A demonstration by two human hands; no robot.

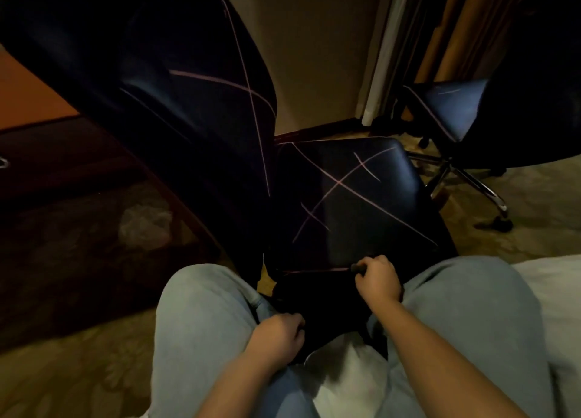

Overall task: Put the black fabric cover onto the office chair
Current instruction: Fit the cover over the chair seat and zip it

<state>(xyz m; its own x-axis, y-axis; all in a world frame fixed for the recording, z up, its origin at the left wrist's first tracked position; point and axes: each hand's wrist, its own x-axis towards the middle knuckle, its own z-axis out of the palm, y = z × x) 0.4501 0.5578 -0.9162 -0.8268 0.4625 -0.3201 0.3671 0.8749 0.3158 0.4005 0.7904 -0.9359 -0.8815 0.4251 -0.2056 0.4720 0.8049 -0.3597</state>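
Black fabric cover [317, 304] bunches between my knees [201, 307]: left hand [276, 332] clenched on its slack, right hand [375, 276] pinching its hem at the front edge of the office chair [345, 197]. Seat-fitting step, I judge; next, both grips must tug it under.

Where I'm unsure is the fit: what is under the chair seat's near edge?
Loose black fabric bunches below the seat edge, between the knees; the left hand grips it, the right hand grips the edge. The seat's underside and base are hidden.
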